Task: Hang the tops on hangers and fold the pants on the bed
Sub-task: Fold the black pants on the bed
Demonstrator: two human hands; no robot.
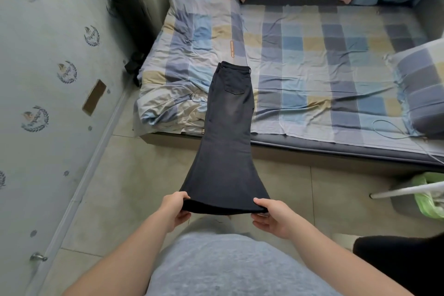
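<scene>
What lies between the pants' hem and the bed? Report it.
Nothing visible. Left hand and right hand grip the hem of the black pants; the waist lies on the checked sheet, bunched quilt only alongside.

faded black pants (228, 127), blue-yellow checked bed (312, 67), possibly grey shirt (216, 267)

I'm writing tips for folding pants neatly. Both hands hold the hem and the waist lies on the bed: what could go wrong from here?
1. Only the upper part of the pants rests on the bed; a pull toward the body could drag it onto the floor.
2. The left hand and right hand grip only the hem corners, so the layers may shift.
3. The crumpled quilt lies beside the pants; a fold landing on it would likely be uneven.
</scene>
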